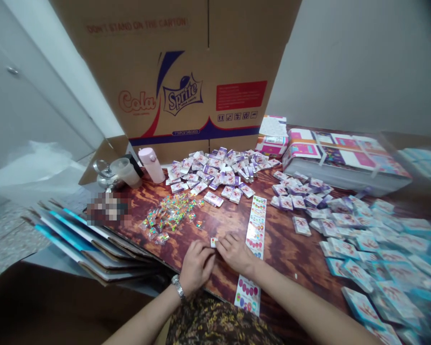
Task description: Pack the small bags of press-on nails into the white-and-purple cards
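Note:
My right hand (235, 253) is closed, its fingertips on a small white square with coloured marks (214, 242). Close by on the left, my left hand (197, 267), with a watch on the wrist, has its fingers curled in. Whether anything is between them is hidden. A long white strip of colourful round stickers (255, 235) runs under my right wrist and forearm. Beyond my hands lies a loose heap of small clear packets with multicoloured pieces (172, 211).
Piles of purple-and-white small boxes (219, 167) and blue-and-white boxes (391, 258) cover the back and right. A pink bottle (152, 165), a large cardboard carton (187, 72) and bundled printed sheets (345, 158) stand behind. Flattened cartons (93, 244) lean at the table's left edge.

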A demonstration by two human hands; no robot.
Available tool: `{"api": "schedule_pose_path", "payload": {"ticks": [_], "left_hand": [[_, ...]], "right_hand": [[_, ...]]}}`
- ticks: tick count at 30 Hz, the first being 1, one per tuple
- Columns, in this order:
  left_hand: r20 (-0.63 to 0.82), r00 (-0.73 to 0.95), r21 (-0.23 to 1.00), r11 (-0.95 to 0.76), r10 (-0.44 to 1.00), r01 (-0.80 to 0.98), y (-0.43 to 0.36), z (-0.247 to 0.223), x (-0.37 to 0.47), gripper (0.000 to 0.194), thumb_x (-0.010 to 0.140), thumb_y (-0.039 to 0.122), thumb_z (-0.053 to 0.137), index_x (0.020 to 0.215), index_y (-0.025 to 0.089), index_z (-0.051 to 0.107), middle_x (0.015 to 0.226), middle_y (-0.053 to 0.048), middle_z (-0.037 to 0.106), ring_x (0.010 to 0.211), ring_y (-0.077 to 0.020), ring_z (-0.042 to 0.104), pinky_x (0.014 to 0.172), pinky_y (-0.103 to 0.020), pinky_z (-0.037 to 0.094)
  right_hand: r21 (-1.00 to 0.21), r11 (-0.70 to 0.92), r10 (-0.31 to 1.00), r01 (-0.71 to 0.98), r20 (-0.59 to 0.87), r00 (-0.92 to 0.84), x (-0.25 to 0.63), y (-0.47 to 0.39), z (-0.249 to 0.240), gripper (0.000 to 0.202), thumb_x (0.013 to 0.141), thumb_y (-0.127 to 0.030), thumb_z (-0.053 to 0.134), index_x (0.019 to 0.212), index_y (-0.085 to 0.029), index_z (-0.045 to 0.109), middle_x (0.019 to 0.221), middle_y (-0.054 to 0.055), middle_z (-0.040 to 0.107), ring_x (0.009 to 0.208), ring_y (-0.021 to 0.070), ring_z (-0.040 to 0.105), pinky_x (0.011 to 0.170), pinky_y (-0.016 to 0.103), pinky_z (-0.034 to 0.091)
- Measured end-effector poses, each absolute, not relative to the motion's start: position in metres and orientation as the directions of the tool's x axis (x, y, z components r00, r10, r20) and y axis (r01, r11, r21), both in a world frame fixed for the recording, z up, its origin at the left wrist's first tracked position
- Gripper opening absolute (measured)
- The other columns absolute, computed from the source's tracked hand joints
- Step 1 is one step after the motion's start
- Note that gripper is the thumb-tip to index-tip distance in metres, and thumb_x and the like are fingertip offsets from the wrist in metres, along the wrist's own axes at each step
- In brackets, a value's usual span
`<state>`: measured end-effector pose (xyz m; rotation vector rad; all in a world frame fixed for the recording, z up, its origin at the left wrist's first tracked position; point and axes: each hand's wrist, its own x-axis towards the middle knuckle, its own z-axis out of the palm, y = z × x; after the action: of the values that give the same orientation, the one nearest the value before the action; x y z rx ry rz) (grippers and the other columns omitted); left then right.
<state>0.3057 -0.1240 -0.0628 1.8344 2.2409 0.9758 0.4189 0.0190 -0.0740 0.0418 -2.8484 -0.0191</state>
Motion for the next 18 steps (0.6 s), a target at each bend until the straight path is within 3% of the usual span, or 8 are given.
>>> {"api": "schedule_pose_path", "payload": {"ticks": [4,7,9,11,14,18], "left_hand": [[0.327,-0.337,0.486,0.149,0.883,0.861,-0.091,-0.045,0.274,0.022,0.086,0.019,0.040,0.098,0.017,0.057,0.093,-0.009,0.057,0.094,-0.0220,0.049,0.087,-0.038,0.040],[0.225,-0.245,0.402,0.139,0.943,0.905,-0.045,-0.035,0.246,0.034,0.085,0.017,0.038,0.116,0.013,0.050,0.114,-0.015,0.051,0.110,-0.0270,0.041,0.095,-0.044,0.032],[0.204,-0.187,0.402,0.092,0.961,0.911,-0.013,-0.033,0.229,0.043,0.081,0.013,0.044,0.123,0.017,0.045,0.127,-0.013,0.044,0.120,-0.0286,0.033,0.100,-0.046,0.026],[0.172,-0.144,0.425,0.059,0.975,0.904,0.013,-0.033,0.214,0.045,0.077,0.012,0.049,0.121,0.020,0.048,0.129,-0.011,0.044,0.125,-0.0304,0.028,0.102,-0.050,0.019],[0.122,-0.128,0.501,0.050,0.984,0.864,0.033,-0.034,0.199,0.035,0.075,0.018,0.057,0.110,0.021,0.056,0.118,-0.012,0.054,0.122,-0.0321,0.032,0.101,-0.055,0.015],[0.084,-0.149,0.666,0.055,0.985,0.744,0.027,-0.028,0.204,0.033,0.076,0.035,0.059,0.105,0.017,0.059,0.108,-0.013,0.058,0.111,-0.0293,0.043,0.099,-0.048,0.024]], "right_hand": [[0.107,0.992,-0.091,-0.062,0.294,-0.951,0.411,0.019,-0.075,0.020,0.086,-0.008,0.040,0.095,-0.010,0.057,0.080,0.011,0.062,0.078,0.0207,0.056,0.077,0.038,0.042],[0.093,0.993,-0.097,-0.071,0.310,-0.946,0.406,0.022,-0.077,0.019,0.087,-0.009,0.039,0.091,-0.011,0.058,0.075,0.009,0.061,0.074,0.0196,0.055,0.070,0.034,0.043],[0.049,0.998,-0.056,-0.042,0.318,-0.946,0.405,0.024,-0.079,0.017,0.087,-0.009,0.040,0.088,-0.013,0.057,0.074,0.008,0.060,0.073,0.0187,0.055,0.068,0.032,0.043],[-0.016,1.000,0.008,0.003,0.321,-0.947,0.408,0.025,-0.078,0.015,0.085,-0.009,0.043,0.089,-0.014,0.057,0.077,0.007,0.061,0.075,0.0185,0.055,0.069,0.031,0.044],[-0.186,0.978,0.159,0.100,0.337,-0.928,0.419,0.032,-0.068,0.022,0.080,-0.005,0.046,0.096,-0.015,0.056,0.084,0.007,0.061,0.080,0.0190,0.056,0.071,0.030,0.046],[-0.445,0.876,0.393,0.187,0.432,-0.812,0.438,0.052,-0.039,0.028,0.082,-0.007,0.042,0.104,-0.020,0.053,0.090,0.007,0.059,0.082,0.0188,0.056,0.070,0.030,0.048]]}}
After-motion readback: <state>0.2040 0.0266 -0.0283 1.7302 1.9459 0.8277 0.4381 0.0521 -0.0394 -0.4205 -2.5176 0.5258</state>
